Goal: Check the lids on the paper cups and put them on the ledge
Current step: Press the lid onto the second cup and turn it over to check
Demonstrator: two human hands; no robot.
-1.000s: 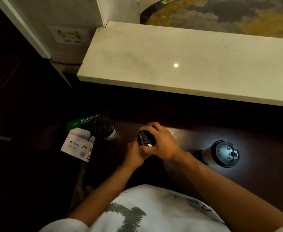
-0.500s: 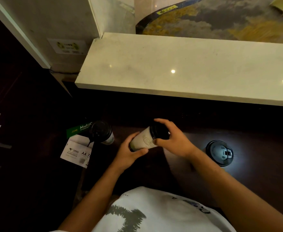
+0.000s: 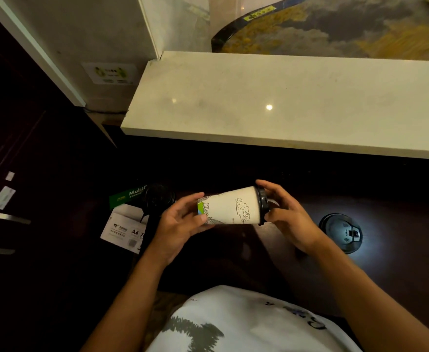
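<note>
The left hand [image 3: 180, 224] grips the bottom end of a white paper cup [image 3: 230, 209], thumb and fingers curled round the base. The right hand [image 3: 288, 215] holds the other end, its fingertips [image 3: 264, 185] curled on the rim of the black lid [image 3: 263, 205]. The cup lies on its side in the air between both hands, lid to the right, above the dark counter [image 3: 271, 250]. I think it is held so on purpose – turned sideways, the lid shows if it sits tight or comes loose, so this is the check step, not the placing yet.

Count: three paper cups w/ black lids. One in the hands; a 2nd cup [image 3: 159, 198] stands just left of the left hand, partly in shadow; a 3rd cup [image 3: 341, 229] stands on the counter to the right, near the right wrist, seen from above. Both look not yet handled, but I cannot be sure.

The pale stone ledge [image 3: 271, 107] lies beyond the counter – no cup is on it. Left of the counter, one pack of A4 paper [image 3: 124, 226] lies lower, approx. under the 2nd cup.
</note>
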